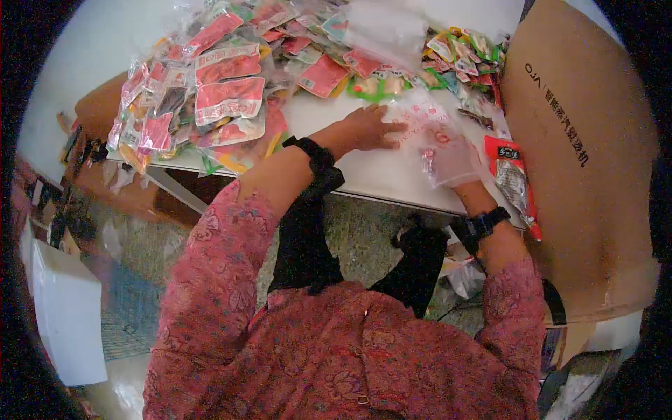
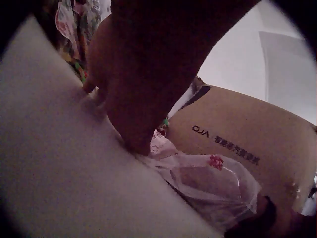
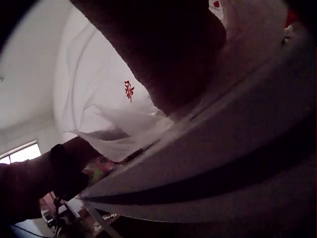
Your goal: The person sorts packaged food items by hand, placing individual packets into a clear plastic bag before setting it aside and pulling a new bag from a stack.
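Observation:
A thin translucent plastic bag with red print lies near the table's front edge. My right hand is inside this bag, its film draped over the fingers down to the wrist. The film blurs the fingers, and I cannot tell how they lie. On the bag's left side my left hand rests palm down on the white table, fingers extended. Its thumb touches the bag's edge. From the left wrist view, the bag puffs out beyond that thumb.
A large heap of packaged snacks covers the table's left and back. Smaller packets lie at the back right. A red and silver pouch sits beside a tall cardboard box on the right. A white box stands low at left.

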### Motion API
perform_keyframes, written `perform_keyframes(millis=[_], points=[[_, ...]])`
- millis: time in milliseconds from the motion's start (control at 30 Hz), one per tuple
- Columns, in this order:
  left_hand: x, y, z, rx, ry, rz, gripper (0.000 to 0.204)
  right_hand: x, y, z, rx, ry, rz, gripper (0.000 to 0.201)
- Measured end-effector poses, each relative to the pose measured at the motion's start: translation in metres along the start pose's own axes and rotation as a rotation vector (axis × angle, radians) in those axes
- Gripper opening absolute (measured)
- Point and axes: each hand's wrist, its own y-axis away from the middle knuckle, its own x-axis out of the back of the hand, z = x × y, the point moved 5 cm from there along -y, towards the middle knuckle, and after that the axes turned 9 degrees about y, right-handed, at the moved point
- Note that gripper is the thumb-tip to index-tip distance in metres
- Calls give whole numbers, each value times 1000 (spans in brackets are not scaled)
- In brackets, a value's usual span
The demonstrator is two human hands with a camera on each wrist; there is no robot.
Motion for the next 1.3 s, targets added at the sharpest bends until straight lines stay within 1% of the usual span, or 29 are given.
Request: perform_keyframes(millis=[33,67,100,133,200,233,300,333,400,433,500,533,600,633,700,733,800,833,867,933,967,1033,1067,1100,1133,1167,1233,1267,1300], points=[[0,0,0,15,-3,-33,52,13,-3,-1,4,7,5,33],[-1,0,0,28,-4,-68,52,29,-5,-4,-30,-15,-111,33],[0,-1,2,22,-4,-62,52,38,-5,-6,-69,-36,-230,34],[0,-2,2,25,-15,-86,53,41,-4,-7,-74,-26,-232,34],[-1,-3,1,16,-21,-106,53,37,5,-16,124,51,-466,28],[1,-1,1,-8,8,-76,53,44,13,-18,119,58,-473,28],[3,-1,2,-36,42,-42,53,75,32,-22,4,-108,-318,25],[2,-2,1,-10,30,-64,54,86,47,-25,4,-100,-321,25],[0,-4,-4,17,25,-78,55,118,70,-24,-34,-239,-68,28],[-1,-4,-6,16,55,-93,55,127,72,-23,-30,-232,-73,28],[-1,-6,-8,5,89,-104,55,158,74,-11,-192,-109,150,51],[-2,-7,-8,-13,103,-136,54,165,68,-9,-191,-99,147,51],[0,-7,-3,-35,115,-157,54,174,46,-9,-160,-250,153,78],[2,-5,0,-15,82,-156,54,172,41,-14,-156,-240,157,78],[7,-4,0,4,45,-141,54,140,34,-30,-55,-252,-109,89],[8,-2,-1,9,65,-139,54,128,34,-33,-49,-244,-105,89],[6,2,-3,15,89,-129,54,102,37,-38,-33,-237,-273,87],[7,5,-3,19,94,-127,54,107,33,-36,-9,-244,-276,67],[8,5,-3,22,98,-123,55,109,30,-36,-4,-232,-275,67],[12,4,-4,41,121,-133,56,103,28,-40,36,-184,-504,42],[13,6,-5,59,142,-162,57,103,27,-41,42,-177,-499,42],[17,5,-5,53,165,-155,56,96,32,-45,81,-94,-629,26],[18,4,-5,39,190,-156,55,95,35,-44,82,-87,-623,26],[18,6,-6,33,186,-146,55,102,36,-40,76,-148,-485,23],[22,7,-12,-4,330,50,48,111,34,-35,67,-202,-346,19],[32,8,-15,-55,475,246,42,122,28,-29,53,-179,-340,19],[51,15,-16,-256,211,585,31,170,11,4,-119,-156,142,22],[63,19,-21,-120,463,671,29,173,3,34,-400,-336,133,25],[49,12,-45,-174,239,681,30,175,-4,70,-681,-515,139,28]])
